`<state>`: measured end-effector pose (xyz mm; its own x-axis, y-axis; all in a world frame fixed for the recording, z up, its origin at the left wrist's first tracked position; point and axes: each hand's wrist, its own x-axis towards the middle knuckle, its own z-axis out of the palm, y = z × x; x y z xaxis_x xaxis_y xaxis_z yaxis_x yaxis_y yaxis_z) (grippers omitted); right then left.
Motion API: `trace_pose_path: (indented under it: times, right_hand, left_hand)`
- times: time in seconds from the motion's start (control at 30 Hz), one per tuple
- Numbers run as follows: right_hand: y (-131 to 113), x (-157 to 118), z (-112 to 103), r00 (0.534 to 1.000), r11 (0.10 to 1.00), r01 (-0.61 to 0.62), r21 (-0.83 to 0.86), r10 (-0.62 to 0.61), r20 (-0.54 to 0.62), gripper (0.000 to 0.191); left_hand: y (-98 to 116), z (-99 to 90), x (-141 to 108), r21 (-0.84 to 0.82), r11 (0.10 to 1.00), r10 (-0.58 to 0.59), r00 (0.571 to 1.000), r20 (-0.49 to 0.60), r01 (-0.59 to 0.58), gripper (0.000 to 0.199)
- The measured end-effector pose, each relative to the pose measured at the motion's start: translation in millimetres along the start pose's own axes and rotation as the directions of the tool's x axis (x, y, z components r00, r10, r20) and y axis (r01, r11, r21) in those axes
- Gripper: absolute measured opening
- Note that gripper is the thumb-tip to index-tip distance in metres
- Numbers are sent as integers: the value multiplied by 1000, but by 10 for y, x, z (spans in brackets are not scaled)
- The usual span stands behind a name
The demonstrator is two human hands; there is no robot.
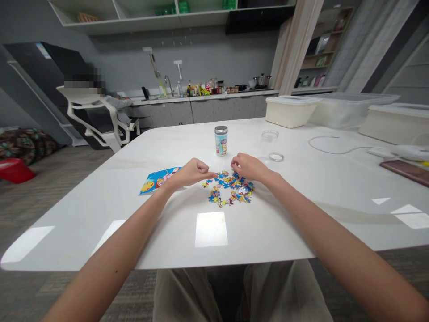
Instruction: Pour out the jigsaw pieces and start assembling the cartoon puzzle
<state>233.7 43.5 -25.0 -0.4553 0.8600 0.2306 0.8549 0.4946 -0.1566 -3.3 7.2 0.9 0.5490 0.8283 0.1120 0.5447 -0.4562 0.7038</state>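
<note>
A loose heap of small colourful jigsaw pieces [231,181] lies on the white table. My left hand [192,173] is at the heap's left edge, its fingers stretched toward the pieces and its thumb bent on top; no piece shows in its grasp. Over the far right side of the heap, my right hand [248,166] has its fingers curled and pressed together; what they hold, if anything, is hidden. Partly behind my left wrist is a flat blue picture sheet or packet [156,180] with cartoon figures. Beyond the heap stands a cartoon-printed jar [221,142] with a silver lid.
A clear jar [269,137] and a round silver-rimmed lid [276,157] are right of the printed jar. Farther right are plastic bins [291,111], a white cable [330,152] and a phone [405,172]. A person sits in a white-framed chair [97,114] at the back left.
</note>
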Motion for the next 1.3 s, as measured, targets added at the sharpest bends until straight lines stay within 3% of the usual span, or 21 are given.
trace_pose_path:
  times: [0.1,0.23,0.43,0.6,0.67,1.03,1.3]
  right_hand:
    - [8,-25,-63,982,987,-149,-59,155,105,29]
    - [10,-25,-88,969,990,-136,24,128,212,30]
    - [-51,-56,-132,960,980,-58,193,1,281,30]
    - [-22,-105,-170,941,957,-42,287,-59,334,58]
    - [6,-103,-158,935,953,-37,301,-73,347,61]
    - [-21,-68,-127,941,961,-75,267,-21,339,27]
    - [27,-95,-141,926,956,11,293,-121,357,65]
  left_hand:
    - [6,-17,-19,347,934,34,988,153,-85,61]
    - [14,47,-12,522,840,-22,954,300,-145,62]
    - [85,82,-3,573,810,-50,957,284,-127,63]
    - [87,67,-12,595,801,-121,958,261,-61,60]
    - [71,64,-13,612,788,-122,958,260,-66,59]
    - [126,115,-34,554,820,-61,940,336,-145,64]
    - [137,120,-12,584,807,-121,943,309,-88,60]
